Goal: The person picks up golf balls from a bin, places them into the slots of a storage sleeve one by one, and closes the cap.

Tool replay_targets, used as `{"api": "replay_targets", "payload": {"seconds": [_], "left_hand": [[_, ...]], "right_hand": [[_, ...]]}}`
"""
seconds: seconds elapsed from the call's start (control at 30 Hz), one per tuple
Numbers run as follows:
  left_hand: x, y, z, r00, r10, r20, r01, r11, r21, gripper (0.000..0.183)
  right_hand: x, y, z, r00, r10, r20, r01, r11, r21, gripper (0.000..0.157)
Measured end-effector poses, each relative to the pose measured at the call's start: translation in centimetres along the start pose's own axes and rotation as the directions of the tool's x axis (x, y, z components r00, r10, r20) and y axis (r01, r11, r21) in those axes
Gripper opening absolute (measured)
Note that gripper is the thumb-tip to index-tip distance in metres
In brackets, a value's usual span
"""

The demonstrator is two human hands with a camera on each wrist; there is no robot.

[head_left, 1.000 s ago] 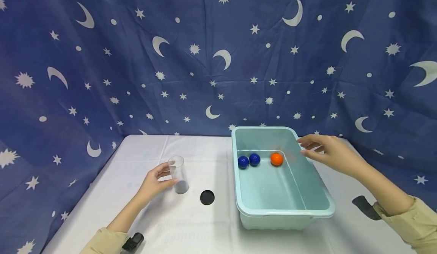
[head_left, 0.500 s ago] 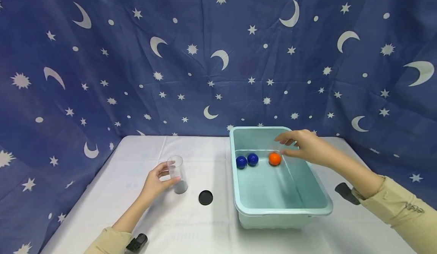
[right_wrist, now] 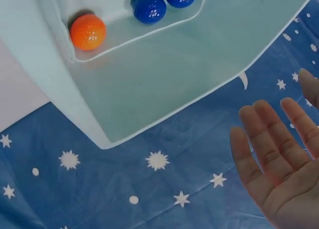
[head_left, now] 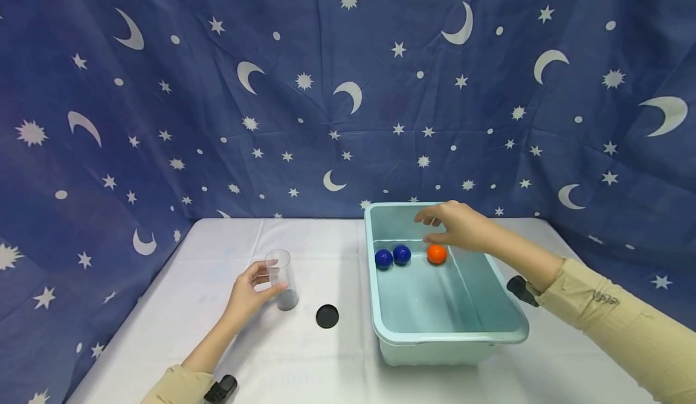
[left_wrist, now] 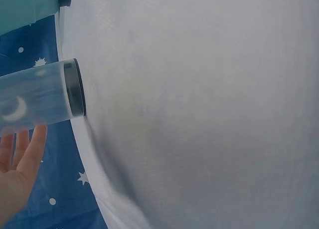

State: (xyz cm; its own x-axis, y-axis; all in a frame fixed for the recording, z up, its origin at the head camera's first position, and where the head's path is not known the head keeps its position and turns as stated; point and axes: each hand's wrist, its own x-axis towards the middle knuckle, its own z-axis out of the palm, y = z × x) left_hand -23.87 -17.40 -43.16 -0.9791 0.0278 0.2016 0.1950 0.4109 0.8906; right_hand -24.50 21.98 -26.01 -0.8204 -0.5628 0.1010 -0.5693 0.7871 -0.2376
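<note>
Our spread right hand point(head_left: 457, 226) shifts left over the pale-teal plastic bin point(head_left: 451, 336); a clumsy grab could roll the glossy orange ball point(head_left: 437, 254) inside, a jerk topple the clear plastic cylinder point(head_left: 285, 275) our left hand point(head_left: 247, 292) pinches.

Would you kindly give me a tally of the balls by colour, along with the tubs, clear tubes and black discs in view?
Blue balls: 2
Orange ball: 1
Tub: 1
Clear tube: 1
Black disc: 1
Total: 6
</note>
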Motion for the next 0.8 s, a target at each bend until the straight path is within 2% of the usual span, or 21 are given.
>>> {"api": "replay_targets", "payload": {"seconds": [0.4,0.57,0.6,0.8], "left_hand": [[0.1,0.0,0.0,1.000,-0.027,0.004,0.027,1.000,-0.005,0.052],[0.1,0.0,0.0,1.000,-0.030,0.009,0.030,1.000,0.002,0.052],[0.0,0.0,0.0,0.999,-0.033,0.010,0.033,0.999,0.003,0.053],[0.0,0.1,0.1,1.000,-0.025,0.005,0.025,1.000,-0.004,0.052]], "right_hand": [[3.3,1.5,1.1,0.999,0.021,0.049,-0.022,0.999,0.027,0.028],[4.4,1.9,2.1,0.997,0.030,0.066,-0.032,0.999,0.029,0.027],[4.9,2.6,2.7,0.998,0.010,0.064,-0.012,1.000,0.026,0.027],[5.9,2.4,4.0,0.993,0.017,0.114,-0.017,1.000,0.002,0.029]]}}
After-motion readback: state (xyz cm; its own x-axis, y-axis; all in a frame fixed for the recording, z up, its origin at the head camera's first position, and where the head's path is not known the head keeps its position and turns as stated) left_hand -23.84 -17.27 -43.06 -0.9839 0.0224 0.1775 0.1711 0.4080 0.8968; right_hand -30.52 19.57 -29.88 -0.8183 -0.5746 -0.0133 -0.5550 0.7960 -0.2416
